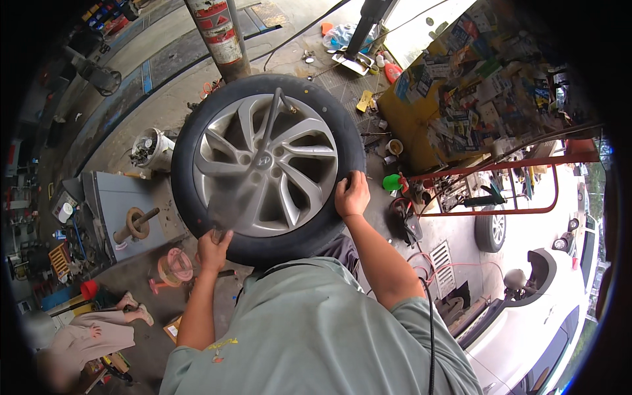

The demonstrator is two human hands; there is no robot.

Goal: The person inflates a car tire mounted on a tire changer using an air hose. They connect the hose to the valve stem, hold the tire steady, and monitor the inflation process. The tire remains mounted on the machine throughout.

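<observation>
In front of me lies a car wheel (289, 197), a black tyre around a silver multi-spoke alloy rim, face up toward me. My left hand (214, 250) grips the tyre's near left edge, thumb on top and fingers curled round it. On the tyre's right edge rests my right hand (353, 193), its fingers bent over the rubber. A grey bent metal bar (271, 117) reaches across the upper part of the rim toward the hub. A blurred grey patch covers part of the lower left spokes. What supports the wheel underneath is hidden.
Left stands a grey machine (122, 194) with a threaded shaft and ring. A white bucket (158, 151) and pink reel (175, 266) are nearby. A person (99, 332) sits lower left. Right are a yellow cabinet (401, 125), red rail (556, 191), spare wheel (490, 232) and white car (520, 336).
</observation>
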